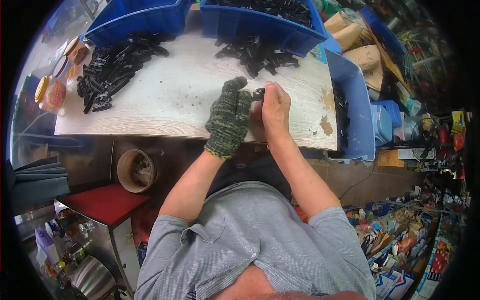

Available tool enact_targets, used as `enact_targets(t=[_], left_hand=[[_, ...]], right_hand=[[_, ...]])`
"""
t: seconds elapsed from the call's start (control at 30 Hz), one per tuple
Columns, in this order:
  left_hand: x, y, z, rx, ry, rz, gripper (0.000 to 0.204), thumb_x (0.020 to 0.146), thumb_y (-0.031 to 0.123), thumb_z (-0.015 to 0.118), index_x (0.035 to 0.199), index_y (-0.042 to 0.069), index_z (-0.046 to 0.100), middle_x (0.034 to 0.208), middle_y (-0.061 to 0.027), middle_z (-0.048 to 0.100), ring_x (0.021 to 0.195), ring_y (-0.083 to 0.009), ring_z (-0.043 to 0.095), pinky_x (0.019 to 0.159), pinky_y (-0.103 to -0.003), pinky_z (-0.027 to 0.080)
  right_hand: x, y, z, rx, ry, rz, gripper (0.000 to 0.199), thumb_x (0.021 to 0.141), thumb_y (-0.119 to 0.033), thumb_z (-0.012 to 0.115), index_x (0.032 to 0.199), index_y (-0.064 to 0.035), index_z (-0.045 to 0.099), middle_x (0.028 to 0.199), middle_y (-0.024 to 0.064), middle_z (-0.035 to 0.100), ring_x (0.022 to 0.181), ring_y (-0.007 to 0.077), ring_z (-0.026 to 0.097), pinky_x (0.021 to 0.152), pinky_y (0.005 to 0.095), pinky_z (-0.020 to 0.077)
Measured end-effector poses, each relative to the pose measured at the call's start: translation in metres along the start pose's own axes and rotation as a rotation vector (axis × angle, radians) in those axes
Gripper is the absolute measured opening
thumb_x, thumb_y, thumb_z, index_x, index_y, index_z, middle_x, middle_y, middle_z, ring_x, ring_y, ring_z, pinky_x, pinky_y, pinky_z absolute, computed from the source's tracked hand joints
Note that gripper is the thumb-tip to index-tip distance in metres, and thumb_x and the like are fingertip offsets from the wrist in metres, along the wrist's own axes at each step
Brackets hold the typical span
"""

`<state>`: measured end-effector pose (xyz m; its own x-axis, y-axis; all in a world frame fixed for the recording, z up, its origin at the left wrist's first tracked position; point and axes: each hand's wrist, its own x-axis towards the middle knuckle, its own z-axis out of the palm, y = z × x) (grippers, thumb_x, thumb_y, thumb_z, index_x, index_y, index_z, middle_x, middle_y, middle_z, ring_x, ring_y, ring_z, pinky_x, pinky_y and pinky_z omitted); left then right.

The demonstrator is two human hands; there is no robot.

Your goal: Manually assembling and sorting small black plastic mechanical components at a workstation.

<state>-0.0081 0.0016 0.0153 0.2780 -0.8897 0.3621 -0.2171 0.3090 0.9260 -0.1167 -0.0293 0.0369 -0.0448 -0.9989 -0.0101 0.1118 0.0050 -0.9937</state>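
Note:
Between my two hands, just over the front half of the white wood-grain table [170,85], is a small black plastic part [258,94]. My left hand [229,115] wears a dark green and black knitted glove, its fingers closed at the left end of the part. Bare, my right hand [275,106] grips the part's other end, thumb on top and fingers curled round. The fingers hide most of the part. Beyond my hands lies a pile of similar black plastic parts [252,55]. Another heap of long black parts [112,70] spreads over the table's left side.
Two blue bins, a left bin [145,25] and a right bin [250,24] full of black parts, stand at the back. A lighter blue bin [357,115] adjoins the table's right edge. Lidded jars [50,94] line the left edge; a bucket [136,171] sits below.

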Motion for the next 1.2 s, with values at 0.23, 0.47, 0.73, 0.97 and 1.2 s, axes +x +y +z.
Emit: enact_targets(t=[0.23,0.47,0.73,0.97,1.2], left_hand=[[-0.006,0.005,0.016,0.070,-0.026,-0.010,0.032,0.099,0.012,0.052,0.130,0.001,0.053,0.111,-0.0102,0.063,0.089,-0.0159,0.059,0.078,-0.032,0.050],[-0.003,-0.014,-0.014,-0.212,-0.032,-0.141,0.030,0.101,0.017,0.055,0.128,0.004,0.056,0.094,-0.0009,0.063,0.076,-0.0058,0.054,0.064,-0.023,0.046],[-0.001,-0.007,-0.039,-0.146,0.030,-0.092,0.026,0.098,0.013,0.059,0.122,0.002,0.061,0.099,-0.0055,0.066,0.085,-0.0117,0.059,0.075,-0.027,0.049],[-0.002,-0.002,-0.040,0.037,0.017,-0.027,0.026,0.094,0.007,0.063,0.118,-0.002,0.063,0.115,-0.0144,0.067,0.106,-0.0234,0.062,0.096,-0.035,0.047],[-0.003,-0.003,-0.038,0.076,0.037,0.051,0.027,0.094,0.009,0.064,0.119,-0.001,0.063,0.111,-0.0141,0.068,0.102,-0.0239,0.063,0.091,-0.034,0.049]], right_hand=[[0.000,0.000,-0.005,-0.079,0.001,-0.104,0.036,0.096,-0.022,0.055,0.064,-0.0083,0.045,0.061,-0.0060,0.040,0.057,0.0052,0.039,0.050,0.0253,0.0341],[0.011,-0.022,-0.018,0.115,0.151,0.166,0.026,0.095,-0.020,0.051,0.073,-0.0049,0.051,0.058,-0.0001,0.043,0.047,0.0101,0.043,0.049,0.0325,0.0499],[0.057,-0.050,-0.090,0.134,0.438,0.001,0.023,0.093,-0.023,0.059,0.094,0.0001,0.057,0.054,0.0046,0.042,0.040,0.0138,0.044,0.046,0.0416,0.0575],[0.052,-0.017,-0.032,-0.131,0.091,0.211,0.025,0.085,-0.022,0.074,0.094,-0.0009,0.064,0.062,0.0033,0.049,0.045,0.0125,0.046,0.048,0.0364,0.0554],[0.055,-0.014,0.006,-0.533,0.072,0.106,0.022,0.078,-0.025,0.078,0.084,-0.0055,0.071,0.061,0.0023,0.054,0.046,0.0141,0.050,0.043,0.0327,0.0522]])
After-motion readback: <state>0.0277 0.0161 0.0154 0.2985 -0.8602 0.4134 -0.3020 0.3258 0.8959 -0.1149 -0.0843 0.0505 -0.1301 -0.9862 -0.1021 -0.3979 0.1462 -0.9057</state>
